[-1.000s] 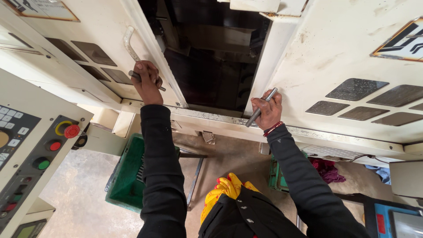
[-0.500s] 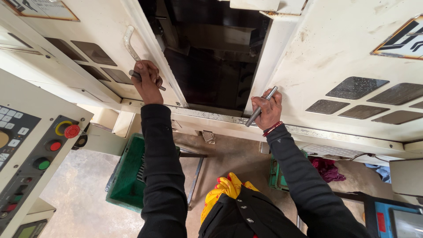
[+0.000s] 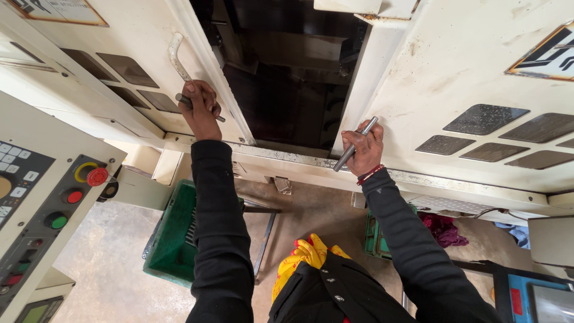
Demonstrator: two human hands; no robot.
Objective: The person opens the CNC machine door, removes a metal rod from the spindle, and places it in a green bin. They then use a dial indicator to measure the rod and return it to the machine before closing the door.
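Observation:
My left hand (image 3: 201, 109) grips a dark metal bar against the cream left sliding door (image 3: 125, 36) of a machine, just below its curved white handle (image 3: 177, 55). My right hand (image 3: 362, 148) is closed around a short silver metal rod (image 3: 356, 143) that slants up against the edge of the right door (image 3: 454, 78). Between the two doors gapes the dark machine interior (image 3: 287, 78). Both arms wear black sleeves, and a red band sits on the right wrist.
A control panel (image 3: 42, 197) with a red emergency button, red and green buttons juts in at the left. On the floor stand a green crate (image 3: 173, 239) and a second green crate (image 3: 376, 236). Yellow gloves (image 3: 302, 257) hang at my front.

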